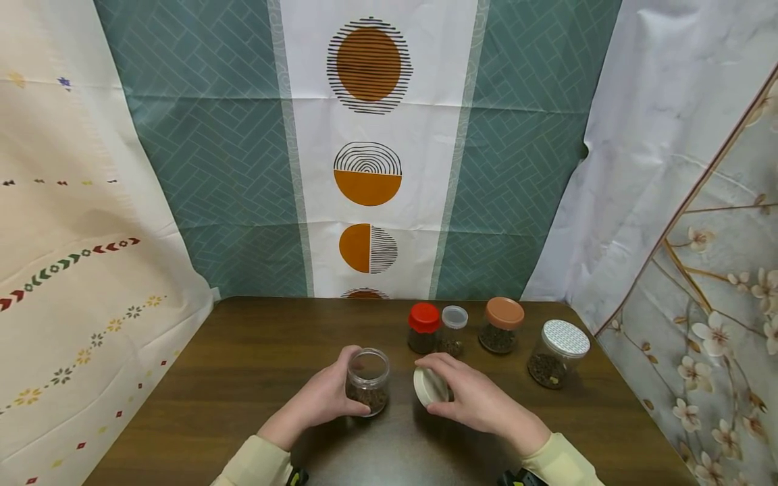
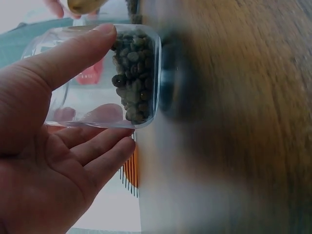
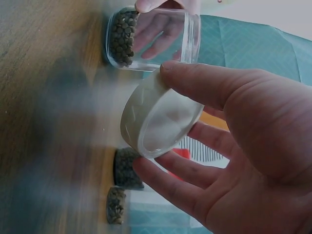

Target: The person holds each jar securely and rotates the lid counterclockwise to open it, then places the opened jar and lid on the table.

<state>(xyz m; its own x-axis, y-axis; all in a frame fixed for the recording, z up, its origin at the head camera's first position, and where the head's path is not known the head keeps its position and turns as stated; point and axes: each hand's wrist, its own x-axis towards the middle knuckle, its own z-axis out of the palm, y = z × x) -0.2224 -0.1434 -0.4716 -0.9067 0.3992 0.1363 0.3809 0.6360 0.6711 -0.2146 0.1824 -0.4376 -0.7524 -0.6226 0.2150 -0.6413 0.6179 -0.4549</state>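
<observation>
An uncovered clear jar (image 1: 368,391) with brown pellets in its bottom stands on the table, and my left hand (image 1: 325,395) grips it from the left. In the left wrist view the thumb of my left hand (image 2: 53,107) lies along one side of the jar (image 2: 134,73), the fingers along the other. Just right of the jar, my right hand (image 1: 474,398) holds a whitish lid (image 1: 430,387) tilted on its edge. The right wrist view has the lid (image 3: 156,117) pinched between thumb and fingertips of my right hand (image 3: 239,131), apart from the jar (image 3: 156,41).
Behind my right hand stand a red-lidded jar (image 1: 424,327), a small jar with a translucent lid (image 1: 454,329) and an orange-lidded jar (image 1: 501,325). A white-lidded jar (image 1: 557,354) is farther right. Hanging cloths border the brown table (image 1: 273,337).
</observation>
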